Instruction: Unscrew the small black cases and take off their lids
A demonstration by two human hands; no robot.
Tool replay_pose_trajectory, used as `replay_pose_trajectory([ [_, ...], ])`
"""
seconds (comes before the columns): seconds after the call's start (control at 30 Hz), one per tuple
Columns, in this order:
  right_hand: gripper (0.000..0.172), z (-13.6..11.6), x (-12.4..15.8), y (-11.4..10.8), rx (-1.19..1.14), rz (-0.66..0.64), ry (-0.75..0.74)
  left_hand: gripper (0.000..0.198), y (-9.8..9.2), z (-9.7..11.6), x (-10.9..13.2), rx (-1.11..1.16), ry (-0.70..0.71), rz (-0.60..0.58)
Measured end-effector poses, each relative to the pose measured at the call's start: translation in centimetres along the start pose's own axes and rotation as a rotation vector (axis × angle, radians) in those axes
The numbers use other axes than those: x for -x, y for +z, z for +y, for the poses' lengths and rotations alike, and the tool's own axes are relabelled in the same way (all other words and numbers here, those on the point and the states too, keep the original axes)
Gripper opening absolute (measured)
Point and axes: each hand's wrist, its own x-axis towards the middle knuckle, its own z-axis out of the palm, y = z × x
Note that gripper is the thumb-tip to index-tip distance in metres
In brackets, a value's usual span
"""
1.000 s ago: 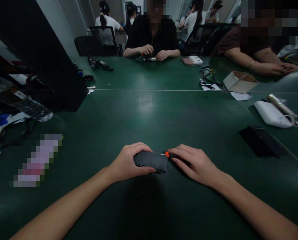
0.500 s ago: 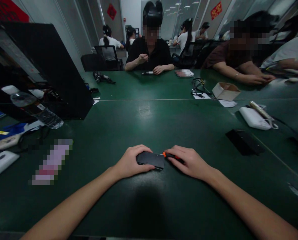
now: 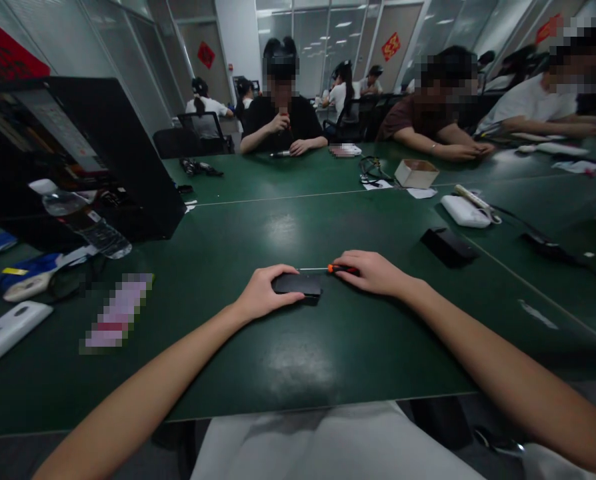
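A flat black device lies on the green table in front of me. My left hand is curled over its left end and holds it down. My right hand grips a screwdriver with an orange collar. Its thin metal shaft runs left along the top edge of the device.
A black monitor back, a water bottle and a white gadget are at left. A black box, a white pack and a small carton lie right. Several people sit across the table.
The camera has tilted up and back, so the hands sit higher in view and the table's near edge and my lap show. The screwdriver shaft now lies along the device's top edge.
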Motion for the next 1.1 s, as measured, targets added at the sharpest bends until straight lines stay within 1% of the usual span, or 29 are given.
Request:
replay_pose_trajectory([
  [0.23,0.029,-0.9,-0.4,0.8,-0.001,0.009,-0.023,0.048,0.1,0.3,-0.1,0.0,-0.016,0.007],
  [0.43,0.029,-2.1,-1.1,1.3,-0.02,0.155,-0.108,0.048,0.2,0.3,-0.2,0.01,-0.028,0.011],
  [0.53,0.03,-2.6,-1.2,1.4,-0.034,0.193,-0.151,0.048,0.2,0.2,-0.2,0.013,-0.03,0.008],
  [0.73,0.034,-3.2,-1.0,1.6,-0.077,0.194,-0.184,0.048,0.4,0.3,0.0,-0.005,-0.026,0.024],
  [0.9,0.044,-3.6,-0.9,1.5,-0.084,0.176,-0.251,0.046,0.6,0.4,0.1,-0.013,-0.005,0.053],
  [1.1,0.044,-4.3,-1.0,1.8,-0.115,0.193,-0.209,0.047,0.6,0.4,0.1,-0.004,-0.005,0.052],
])
